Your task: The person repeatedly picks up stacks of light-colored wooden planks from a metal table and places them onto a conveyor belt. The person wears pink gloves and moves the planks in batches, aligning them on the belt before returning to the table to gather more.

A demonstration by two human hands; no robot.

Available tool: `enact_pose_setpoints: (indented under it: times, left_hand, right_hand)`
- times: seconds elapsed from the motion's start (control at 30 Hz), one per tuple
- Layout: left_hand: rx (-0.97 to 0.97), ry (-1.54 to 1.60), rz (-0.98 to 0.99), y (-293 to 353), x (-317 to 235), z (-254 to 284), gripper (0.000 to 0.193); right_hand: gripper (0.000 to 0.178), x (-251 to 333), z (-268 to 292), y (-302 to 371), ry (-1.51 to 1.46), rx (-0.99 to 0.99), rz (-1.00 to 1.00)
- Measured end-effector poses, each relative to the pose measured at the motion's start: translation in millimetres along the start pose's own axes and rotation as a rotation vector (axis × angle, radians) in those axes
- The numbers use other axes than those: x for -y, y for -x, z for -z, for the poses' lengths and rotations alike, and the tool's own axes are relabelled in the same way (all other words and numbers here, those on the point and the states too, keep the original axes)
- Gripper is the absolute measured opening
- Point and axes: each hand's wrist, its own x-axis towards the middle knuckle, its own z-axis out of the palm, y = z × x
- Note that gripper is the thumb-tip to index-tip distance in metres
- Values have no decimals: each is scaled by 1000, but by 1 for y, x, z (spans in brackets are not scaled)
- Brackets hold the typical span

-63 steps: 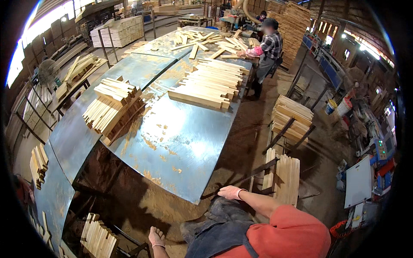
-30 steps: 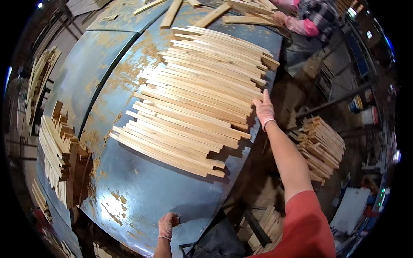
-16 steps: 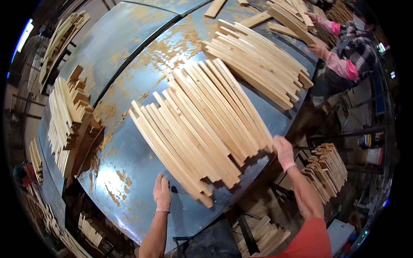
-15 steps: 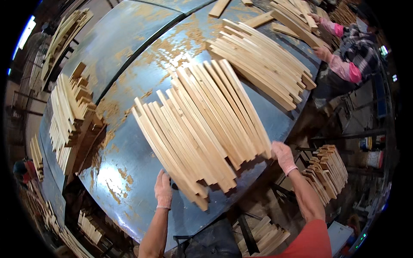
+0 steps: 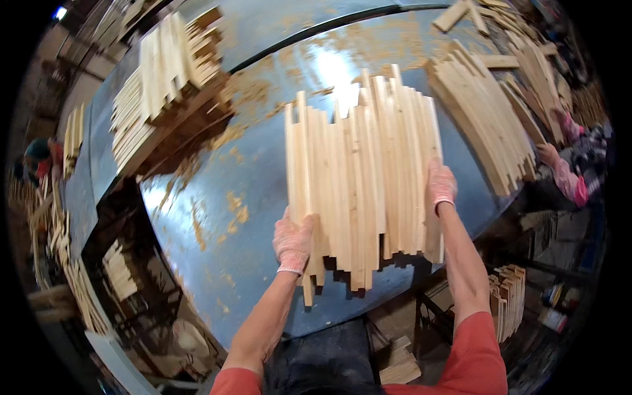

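Observation:
A wide row of pale wooden strips (image 5: 352,191) lies side by side on the blue metal tabletop, their ends uneven at both the near and far sides. My left hand (image 5: 293,243), in a pinkish work glove, grips the row's left edge, thumb lying over the top. On the opposite edge, my right hand (image 5: 441,184) in a matching glove presses against the outermost strip from the side. Between them the strips stand close together, with small dark gaps at the near ends. The fingertips under or behind the outer strips are hidden.
Another block of strips (image 5: 484,115) lies to the right, near a co-worker's gloved hand (image 5: 550,155). At the left stands a taller stack of strips (image 5: 164,79). Sawdust (image 5: 237,210) is scattered over the blue tabletop (image 5: 230,276). A dark seam (image 5: 316,33) crosses the far side.
Both my hands have moved up along the row's sides and closed on it. The strips, earlier fanned and slanted, now lie straighter and tighter. My view has swung left.

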Motion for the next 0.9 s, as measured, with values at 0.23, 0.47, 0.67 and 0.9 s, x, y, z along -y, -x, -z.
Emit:
enact_pose_setpoints:
  times: [0.23,0.47,0.67,0.9]
  left_hand:
    - [-92,-67,148,47,126,54,76]
    - [-244,-242,181,128,291,141,84]
    - [-324,-116,118,160,423,219,81]
    - [-216,510,200,176,504,275,63]
  right_hand:
    - [79,71,-25,124,-92,68,52]
    - [77,119,-80,289,-93,181,172]
    - [73,156,-114,432,-103,239,209]
    - [56,140,-162,499,-231,402,362]
